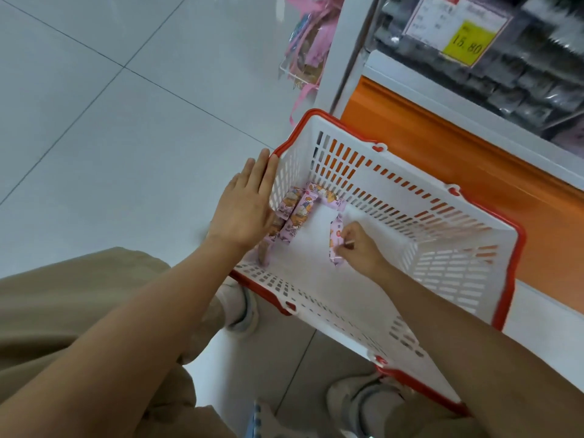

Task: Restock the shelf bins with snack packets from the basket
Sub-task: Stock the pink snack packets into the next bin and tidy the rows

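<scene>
White basket (442,216) w/ red rim sits on the tiled floor (110,105), tilted, its far side up against the orange shelf base (442,143). Left hand (245,210) is flat & open, fingers straight and together, pressed to the outside of the basket's left wall near the rim corner — holding nothing. Right hand (358,248) is down inside the basket, fingertips pinched shut on a purple snack packet (335,240) lying on the basket floor. More purple packets (297,213) are bunched in the far-left corner of the basket, some leaning on the slotted wall; rest of the basket floor is bare.

Around: a clear shelf bin (521,74) above the orange base holds dark packets, w/ a yellow price tag (466,44) reading 15.80. Pink hanging goods (309,42) at the shelf's end, on a wire rack. Person's tan trousers (63,311) and two light shoes (240,311) sit just beside the basket's near edge — near rim overlaps the shoes.
</scene>
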`<action>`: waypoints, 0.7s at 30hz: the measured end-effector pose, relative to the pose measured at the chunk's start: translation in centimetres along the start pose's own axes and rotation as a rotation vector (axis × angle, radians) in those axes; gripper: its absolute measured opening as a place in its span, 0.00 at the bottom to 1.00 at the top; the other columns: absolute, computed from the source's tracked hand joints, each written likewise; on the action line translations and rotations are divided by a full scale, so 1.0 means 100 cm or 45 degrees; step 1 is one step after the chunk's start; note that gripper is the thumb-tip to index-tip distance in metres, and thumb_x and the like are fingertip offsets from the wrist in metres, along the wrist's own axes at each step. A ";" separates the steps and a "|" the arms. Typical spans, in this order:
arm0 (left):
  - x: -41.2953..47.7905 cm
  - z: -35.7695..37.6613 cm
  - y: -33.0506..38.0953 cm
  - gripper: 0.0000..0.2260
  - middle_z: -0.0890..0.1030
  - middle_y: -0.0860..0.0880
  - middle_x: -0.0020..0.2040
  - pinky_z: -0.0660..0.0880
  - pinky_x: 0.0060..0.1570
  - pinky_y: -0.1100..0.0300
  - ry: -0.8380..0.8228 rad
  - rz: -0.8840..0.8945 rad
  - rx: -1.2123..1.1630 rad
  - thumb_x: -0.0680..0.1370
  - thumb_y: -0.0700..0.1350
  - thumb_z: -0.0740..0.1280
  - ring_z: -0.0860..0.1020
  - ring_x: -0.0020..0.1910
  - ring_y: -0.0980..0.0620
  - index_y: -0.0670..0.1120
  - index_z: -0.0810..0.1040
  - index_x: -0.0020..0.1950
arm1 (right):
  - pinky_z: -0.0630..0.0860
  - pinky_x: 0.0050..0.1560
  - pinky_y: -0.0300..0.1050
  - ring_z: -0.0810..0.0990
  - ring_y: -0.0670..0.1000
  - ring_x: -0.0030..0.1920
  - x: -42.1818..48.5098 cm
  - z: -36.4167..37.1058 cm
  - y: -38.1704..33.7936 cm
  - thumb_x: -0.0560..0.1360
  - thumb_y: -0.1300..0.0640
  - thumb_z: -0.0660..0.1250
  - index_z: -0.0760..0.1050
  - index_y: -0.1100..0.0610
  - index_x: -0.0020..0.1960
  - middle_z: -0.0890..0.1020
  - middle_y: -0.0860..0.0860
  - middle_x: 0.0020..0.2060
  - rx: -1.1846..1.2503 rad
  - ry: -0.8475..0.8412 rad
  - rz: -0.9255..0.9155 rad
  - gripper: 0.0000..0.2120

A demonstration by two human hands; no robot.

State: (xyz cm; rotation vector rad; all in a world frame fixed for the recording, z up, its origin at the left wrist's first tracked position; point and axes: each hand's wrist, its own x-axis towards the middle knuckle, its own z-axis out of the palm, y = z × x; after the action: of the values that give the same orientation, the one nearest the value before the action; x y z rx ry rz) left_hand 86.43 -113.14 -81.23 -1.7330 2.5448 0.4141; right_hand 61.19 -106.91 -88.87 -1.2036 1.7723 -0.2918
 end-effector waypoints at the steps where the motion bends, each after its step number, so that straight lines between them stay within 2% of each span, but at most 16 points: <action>1: 0.000 0.000 0.001 0.36 0.43 0.45 0.81 0.55 0.77 0.48 0.001 -0.014 0.023 0.79 0.48 0.59 0.48 0.79 0.43 0.45 0.40 0.80 | 0.76 0.48 0.50 0.79 0.53 0.48 -0.006 -0.007 -0.005 0.75 0.65 0.69 0.66 0.57 0.50 0.77 0.54 0.47 0.112 -0.018 0.032 0.12; 4: 0.000 -0.003 0.011 0.34 0.40 0.46 0.80 0.50 0.77 0.47 -0.004 -0.087 0.094 0.82 0.48 0.56 0.43 0.79 0.42 0.45 0.37 0.80 | 0.78 0.46 0.41 0.78 0.48 0.46 -0.027 -0.028 -0.020 0.76 0.66 0.68 0.66 0.58 0.53 0.77 0.52 0.49 0.441 -0.037 0.045 0.13; 7: -0.001 -0.010 0.029 0.31 0.36 0.45 0.80 0.43 0.77 0.44 -0.057 -0.205 0.111 0.83 0.50 0.51 0.36 0.78 0.42 0.44 0.35 0.79 | 0.78 0.48 0.43 0.80 0.51 0.46 -0.052 -0.049 -0.032 0.77 0.68 0.66 0.70 0.57 0.53 0.80 0.54 0.48 0.742 -0.062 -0.005 0.10; 9: -0.004 -0.017 0.047 0.31 0.38 0.44 0.80 0.41 0.77 0.43 -0.045 -0.197 0.081 0.84 0.52 0.50 0.37 0.78 0.41 0.42 0.38 0.79 | 0.78 0.53 0.47 0.82 0.54 0.50 -0.066 -0.061 -0.037 0.77 0.69 0.64 0.74 0.57 0.53 0.82 0.54 0.49 0.870 -0.072 -0.037 0.09; 11: -0.008 -0.026 0.072 0.29 0.44 0.43 0.81 0.42 0.77 0.44 0.004 -0.144 -0.058 0.84 0.54 0.50 0.43 0.79 0.42 0.43 0.44 0.80 | 0.78 0.56 0.49 0.81 0.58 0.55 -0.080 -0.072 -0.041 0.79 0.69 0.61 0.76 0.59 0.56 0.82 0.58 0.54 0.931 -0.122 -0.044 0.10; 12: -0.009 -0.029 0.086 0.28 0.50 0.43 0.81 0.45 0.76 0.44 0.020 -0.135 -0.207 0.84 0.54 0.51 0.48 0.79 0.42 0.43 0.48 0.80 | 0.77 0.57 0.50 0.81 0.60 0.57 -0.088 -0.077 -0.043 0.79 0.69 0.59 0.76 0.61 0.58 0.81 0.60 0.58 0.940 -0.157 -0.037 0.12; 14: -0.012 -0.038 0.113 0.23 0.66 0.43 0.75 0.55 0.74 0.46 -0.065 -0.161 -0.697 0.84 0.54 0.53 0.61 0.75 0.42 0.45 0.62 0.77 | 0.74 0.61 0.54 0.80 0.63 0.59 -0.101 -0.086 -0.042 0.80 0.69 0.57 0.73 0.65 0.63 0.78 0.61 0.62 0.999 -0.234 -0.059 0.14; 16: -0.017 -0.048 0.135 0.18 0.76 0.45 0.67 0.64 0.70 0.50 -0.252 -0.200 -1.273 0.84 0.52 0.57 0.71 0.68 0.45 0.45 0.74 0.69 | 0.78 0.54 0.49 0.82 0.61 0.55 -0.118 -0.096 -0.043 0.80 0.69 0.56 0.72 0.66 0.63 0.80 0.59 0.59 1.056 -0.244 -0.095 0.13; 17: -0.020 -0.053 0.143 0.16 0.78 0.46 0.65 0.66 0.68 0.51 -0.305 -0.194 -1.432 0.83 0.50 0.59 0.74 0.65 0.46 0.44 0.76 0.66 | 0.79 0.49 0.45 0.84 0.58 0.52 -0.126 -0.100 -0.044 0.81 0.69 0.55 0.73 0.64 0.62 0.81 0.57 0.56 1.069 -0.223 -0.101 0.13; 19: -0.022 -0.061 0.155 0.13 0.81 0.44 0.59 0.70 0.64 0.53 -0.289 -0.114 -1.471 0.82 0.48 0.63 0.77 0.60 0.46 0.41 0.80 0.59 | 0.81 0.44 0.42 0.85 0.56 0.49 -0.143 -0.108 -0.045 0.82 0.66 0.55 0.74 0.63 0.62 0.82 0.56 0.54 1.058 -0.157 -0.108 0.13; 21: -0.023 -0.068 0.165 0.13 0.82 0.43 0.49 0.73 0.53 0.58 -0.243 -0.085 -1.438 0.81 0.48 0.65 0.78 0.50 0.46 0.40 0.81 0.48 | 0.81 0.44 0.42 0.84 0.55 0.48 -0.155 -0.115 -0.043 0.83 0.62 0.57 0.75 0.62 0.63 0.83 0.56 0.53 1.015 -0.060 -0.094 0.12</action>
State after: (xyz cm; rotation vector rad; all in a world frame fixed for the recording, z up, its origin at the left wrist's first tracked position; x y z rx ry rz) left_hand 72.93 -107.00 -70.95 -1.7855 2.1704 2.1773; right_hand 55.76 -99.55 -71.32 -0.6817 1.3510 -0.9049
